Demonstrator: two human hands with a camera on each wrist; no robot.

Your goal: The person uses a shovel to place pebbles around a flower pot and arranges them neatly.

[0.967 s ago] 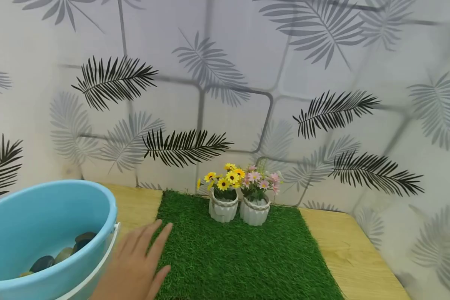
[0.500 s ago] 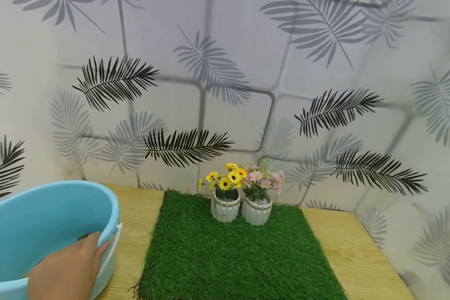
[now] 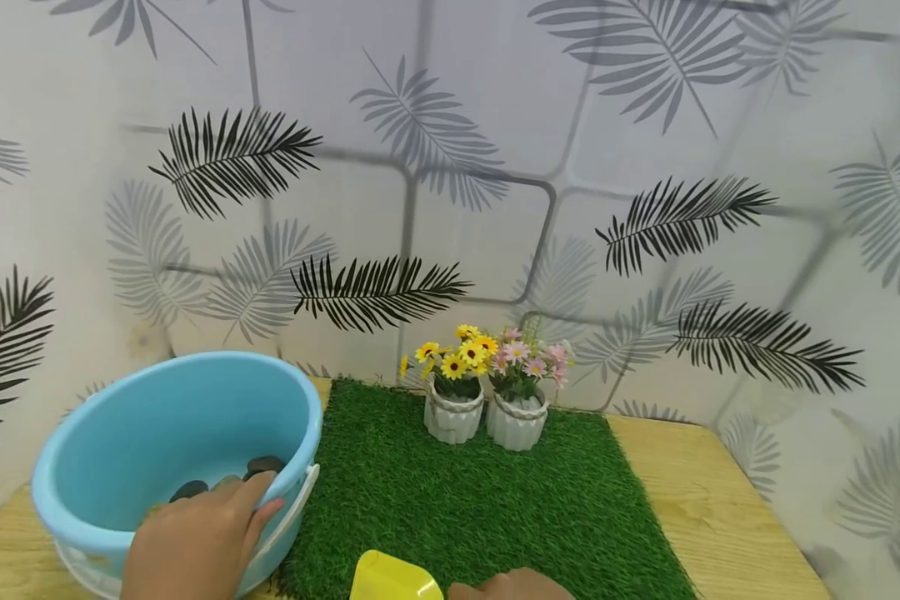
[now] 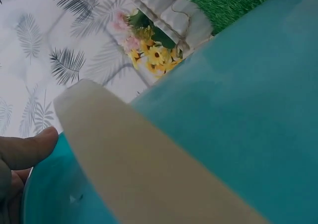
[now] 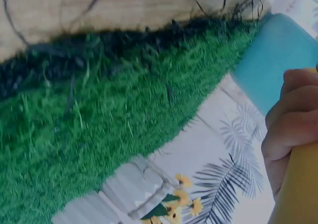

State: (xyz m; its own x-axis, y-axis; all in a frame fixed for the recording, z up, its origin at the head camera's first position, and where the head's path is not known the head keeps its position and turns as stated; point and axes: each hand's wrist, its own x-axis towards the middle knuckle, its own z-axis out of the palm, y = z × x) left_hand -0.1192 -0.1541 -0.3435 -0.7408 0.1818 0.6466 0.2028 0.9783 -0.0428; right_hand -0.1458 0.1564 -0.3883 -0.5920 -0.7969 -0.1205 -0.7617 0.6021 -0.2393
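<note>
My left hand [image 3: 195,533] grips the near right rim of a light blue bucket [image 3: 187,379], fingers over the inside and thumb outside. Dark stones [image 3: 264,465] lie in the bucket, partly hidden by that hand. The left wrist view has the white bucket handle [image 4: 144,159] across it and the thumb [image 4: 30,149] at the rim. At the bottom edge of the head view, my right hand [image 3: 513,586] holds a yellow plastic scoop [image 3: 393,577], mostly cut off by the frame. In the right wrist view, curled fingers [image 5: 293,114] wrap the scoop.
A green artificial grass mat [image 3: 480,500] covers the middle of the wooden table [image 3: 708,483]. At its back edge stand two white pots, one with yellow flowers [image 3: 461,354], one with pink flowers [image 3: 528,358]. Behind is a leaf-patterned wall [image 3: 480,233].
My left hand has gone from above the mat's left edge to the bucket rim. The bucket has shifted right, onto the mat's left side. My right hand has come in with the yellow scoop.
</note>
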